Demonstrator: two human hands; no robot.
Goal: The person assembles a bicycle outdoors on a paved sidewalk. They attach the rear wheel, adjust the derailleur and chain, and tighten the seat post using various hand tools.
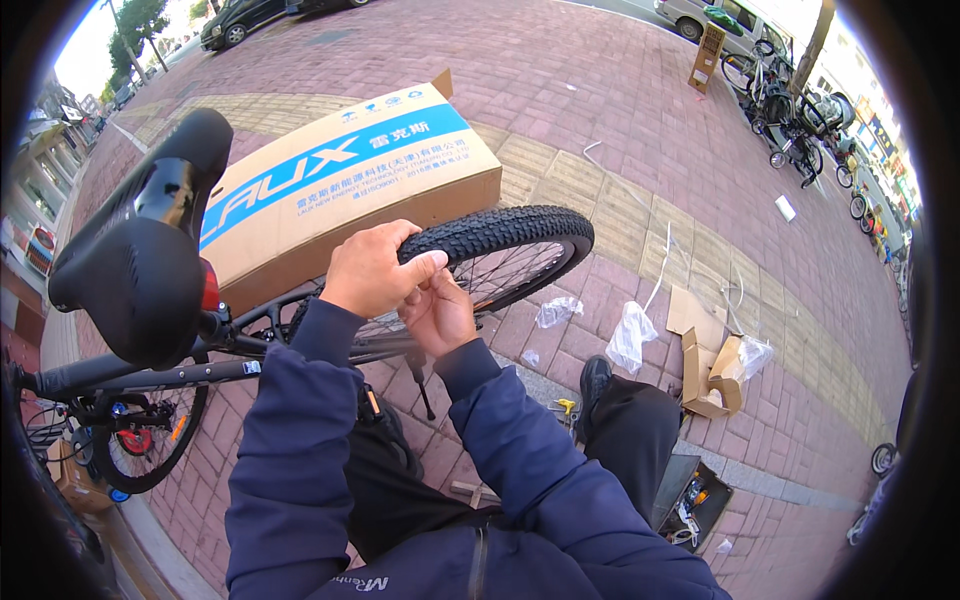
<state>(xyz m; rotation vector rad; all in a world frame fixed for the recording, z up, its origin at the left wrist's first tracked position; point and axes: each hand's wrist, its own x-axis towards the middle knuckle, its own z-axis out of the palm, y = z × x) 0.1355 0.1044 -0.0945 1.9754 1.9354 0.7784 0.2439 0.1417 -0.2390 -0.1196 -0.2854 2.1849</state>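
A bicycle's knobby black tyre (505, 230) on a spoked wheel reaches out in front of me. My left hand (368, 272) is closed over the near part of the tyre, its thumb stretched along the sidewall. Just below, my right hand (442, 312) has its fingers pinched together at the rim's inner side, by the left thumb. What those fingers hold is hidden. The bicycle's dark frame (190, 374) runs to the left, under a black saddle (150, 235) with a red reflector (209, 285) behind it. A kickstand (420, 383) hangs below the wheel.
A long cardboard box (400, 195) lies beyond the wheel. To the right are clear plastic wrap (632, 335), torn cardboard (705, 370) and a yellow-handled tool (565, 406). An open toolbox (692, 500) stands by my right leg. Bicycles (790, 115) are parked far right.
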